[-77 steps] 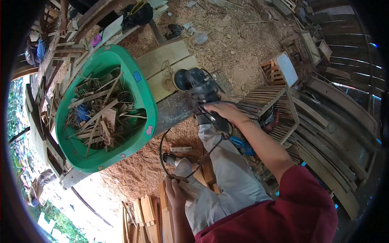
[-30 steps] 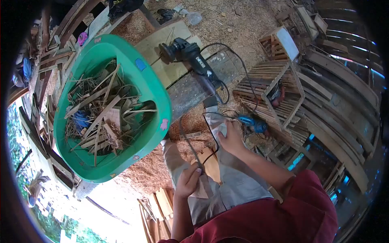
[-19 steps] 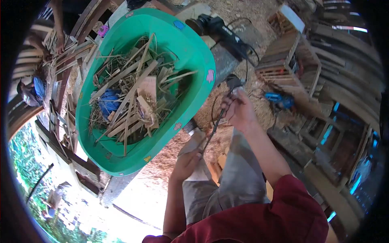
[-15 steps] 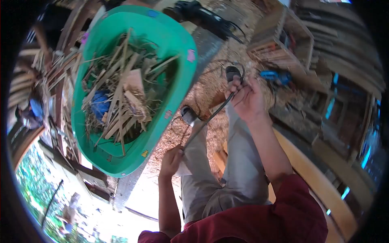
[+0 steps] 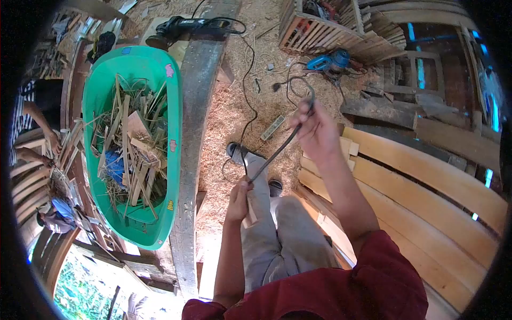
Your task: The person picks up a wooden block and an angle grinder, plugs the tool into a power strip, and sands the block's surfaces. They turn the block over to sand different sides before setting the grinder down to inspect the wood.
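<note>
A black power cord [image 5: 278, 153] is stretched between my two hands, above my legs. My left hand [image 5: 238, 202] is closed around its lower end; a flat pale piece [image 5: 250, 213], possibly wood, shows beside that hand. Higher up and to the right, the fingers of my right hand [image 5: 318, 130] are closed on the same cord. Past my right hand the cord curls over, and a dark plug [image 5: 276, 86] lies near the loop. A thinner black cable [image 5: 249, 96] runs down the floor from the angle grinder [image 5: 192, 28] toward my left hand.
A green tub [image 5: 173, 128] of wood scraps stands on a plank bench [image 5: 193, 117] at left. Another person's hands [image 5: 53, 144] are beyond it. A blue power tool [image 5: 329, 63] and slatted crate [image 5: 325, 32] lie ahead. Wooden boards [image 5: 405, 197] fill the right; shavings cover the floor.
The view has turned, so the tub and grinder sit farther left and more boards show at right. Both hands still hold the cord. My legs and feet have shifted.
</note>
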`<action>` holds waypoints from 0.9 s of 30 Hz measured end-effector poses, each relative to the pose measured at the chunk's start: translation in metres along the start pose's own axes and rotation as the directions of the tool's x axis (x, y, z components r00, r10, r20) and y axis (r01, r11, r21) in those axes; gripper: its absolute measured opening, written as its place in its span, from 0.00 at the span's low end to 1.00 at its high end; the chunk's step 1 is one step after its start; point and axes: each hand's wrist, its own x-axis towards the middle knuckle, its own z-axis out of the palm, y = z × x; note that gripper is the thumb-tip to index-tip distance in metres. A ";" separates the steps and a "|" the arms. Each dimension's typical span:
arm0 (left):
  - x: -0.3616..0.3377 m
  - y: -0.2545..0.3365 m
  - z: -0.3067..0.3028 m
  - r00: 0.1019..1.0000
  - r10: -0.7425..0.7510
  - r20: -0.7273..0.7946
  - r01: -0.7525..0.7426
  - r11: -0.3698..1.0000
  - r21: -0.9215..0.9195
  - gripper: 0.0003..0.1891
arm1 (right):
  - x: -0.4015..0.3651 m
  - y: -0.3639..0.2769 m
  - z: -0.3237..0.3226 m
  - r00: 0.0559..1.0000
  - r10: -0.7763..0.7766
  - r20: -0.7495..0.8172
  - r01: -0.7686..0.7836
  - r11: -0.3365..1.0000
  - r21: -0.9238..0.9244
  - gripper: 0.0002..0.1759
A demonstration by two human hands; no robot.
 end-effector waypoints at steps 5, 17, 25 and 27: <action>-0.005 -0.054 -0.055 0.985 0.055 -0.166 0.031 0.878 0.477 0.24 | -0.003 -0.090 -0.065 0.969 -0.125 -0.214 0.114 0.992 -0.060 0.14; 0.081 -0.028 0.011 0.966 -0.235 -0.113 0.174 0.259 0.950 0.37 | -0.181 -0.141 -0.184 0.794 -0.499 -0.346 0.224 0.771 -0.596 0.13; 0.258 -0.056 0.093 0.882 -0.470 0.034 0.019 0.108 0.994 0.38 | -0.130 -0.050 -0.222 0.750 -0.477 -0.457 0.001 0.692 -0.722 0.27; 0.322 -0.129 0.073 0.922 -0.382 0.058 0.043 0.251 0.967 0.37 | -0.107 -0.036 -0.226 0.778 -0.440 -0.450 -0.015 0.702 -0.712 0.29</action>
